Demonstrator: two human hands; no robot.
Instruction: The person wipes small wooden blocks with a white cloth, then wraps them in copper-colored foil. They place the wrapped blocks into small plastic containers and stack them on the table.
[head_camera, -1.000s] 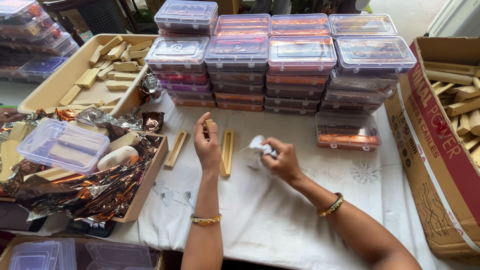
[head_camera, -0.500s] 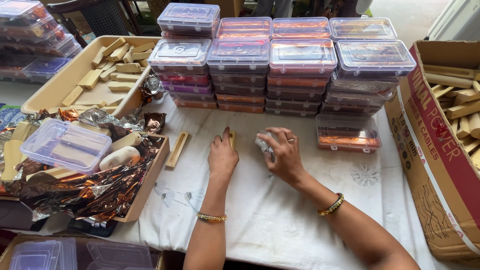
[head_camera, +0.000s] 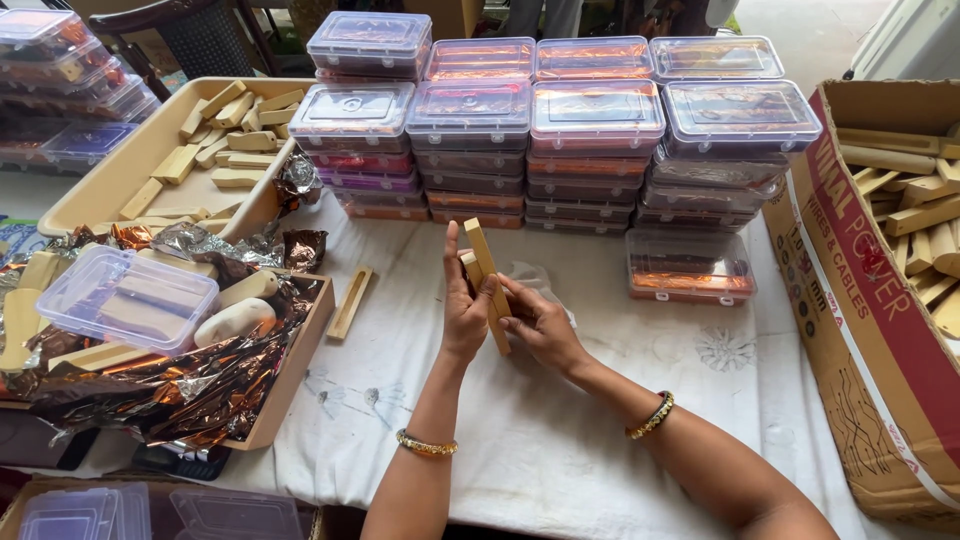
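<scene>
- Wooden strip (head_camera: 484, 272), slim, pale and straight, stands nearly upright in the air above the middle of the cloth-covered table (head_camera: 560, 440), a little in front of the stacked lidded boxes (head_camera: 560, 140).
- Left hand (head_camera: 462, 300): fingers extended and only lightly curled, thumb closed in; it clasps the strip along its left face, around the mid-length.
- Right hand (head_camera: 535, 320): fingers bent inward, tips pinching the strip's lower end; a crumpled bit of clear wrap (head_camera: 535, 280) lies just behind it, and whether the hand touches it I cannot tell.
- Handling, as judged: the piece looks rigid and light; bare wood, so not slippery. Being thin, it could snap if bent across its length.
- Best purchase, as judged: the long flat faces near the middle, with the second hand steadying one end.
- A second strip (head_camera: 351, 302) lies flat on the cloth toward the left, beside the wooden tray of foil (head_camera: 290, 385).
- Cardboard carton (head_camera: 860, 300) of further wooden pieces stands at the right edge.
</scene>
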